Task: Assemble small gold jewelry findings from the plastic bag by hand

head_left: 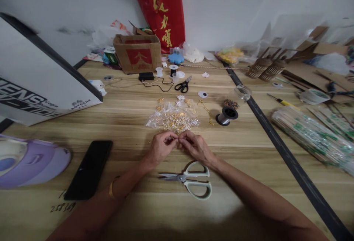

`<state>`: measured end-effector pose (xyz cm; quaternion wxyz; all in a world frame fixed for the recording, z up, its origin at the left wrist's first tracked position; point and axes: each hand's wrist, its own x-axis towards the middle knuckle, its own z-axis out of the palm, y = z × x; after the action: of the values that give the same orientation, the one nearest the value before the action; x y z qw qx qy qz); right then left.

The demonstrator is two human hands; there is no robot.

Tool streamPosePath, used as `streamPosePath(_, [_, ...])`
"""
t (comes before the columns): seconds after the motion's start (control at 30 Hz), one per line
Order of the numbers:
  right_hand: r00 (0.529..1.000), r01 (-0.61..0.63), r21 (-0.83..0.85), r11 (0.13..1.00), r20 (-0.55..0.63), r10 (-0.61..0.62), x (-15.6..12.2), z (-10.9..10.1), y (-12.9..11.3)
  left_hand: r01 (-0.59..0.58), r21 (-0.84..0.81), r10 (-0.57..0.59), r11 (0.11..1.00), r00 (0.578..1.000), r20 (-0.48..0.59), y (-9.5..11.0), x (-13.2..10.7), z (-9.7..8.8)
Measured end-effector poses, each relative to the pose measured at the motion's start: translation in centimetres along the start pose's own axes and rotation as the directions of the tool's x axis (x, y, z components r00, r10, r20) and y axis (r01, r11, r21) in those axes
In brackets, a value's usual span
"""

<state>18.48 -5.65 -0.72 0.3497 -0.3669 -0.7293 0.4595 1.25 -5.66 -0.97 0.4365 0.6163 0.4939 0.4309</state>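
My left hand (163,146) and my right hand (195,146) meet fingertip to fingertip over the wooden table. Both are closed in a pinch, and whatever sits between the fingers is too small to make out. Just beyond them lies a pile of small gold and silver jewellery pieces (178,119), partly in clear plastic bags. White-handled scissors (184,177) rest on the table below my hands, blades pointing left. To the right of the pile are a short gold chain (206,112) and a spool of silvery wire (227,115).
A black phone (89,170) and a purple-white device (35,161) lie to the left, under a large white box (41,82). Black scissors (183,84), a paper bag (137,54) and a red bag (166,12) are behind. Plastic-wrapped sticks (312,137) lie right.
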Motion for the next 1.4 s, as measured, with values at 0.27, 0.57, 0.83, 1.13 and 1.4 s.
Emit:
streamPosePath(0.27, [1.0, -0.027, 0.181, 0.983, 0.004, 0.027, 0.4, 0.0, 0.6, 0.053, -0.207, -0.054, 0.977, 0.999, 0.0, 0.4, 0.2, 0.0])
streamPosePath(0.57, [1.0, -0.025, 0.257, 0.966, 0.009, 0.023, 0.4, 0.2, 0.6, 0.087, -0.227, -0.094, 0.97, 0.995, -0.023, 0.4, 0.0, 0.1])
streamPosePath(0.83, [0.999, -0.035, 0.272, 0.962, 0.009, 0.034, 0.3, 0.2, 0.6, 0.061, -0.225, -0.056, 0.972, 0.998, 0.027, 0.2, -0.1, 0.1])
streamPosePath(1.13, [0.997, -0.074, 0.385, 0.92, 0.009, 0.077, 0.5, 0.6, 1.1, 0.047, -0.167, -0.04, 0.985, 0.998, 0.045, 0.4, -0.2, 0.1])
streamPosePath(1.4, [0.993, -0.117, 0.441, 0.89, 0.025, 0.118, 0.5, 0.7, 1.8, 0.076, -0.146, -0.066, 0.986, 0.995, 0.074, 0.3, 0.2, -0.1])
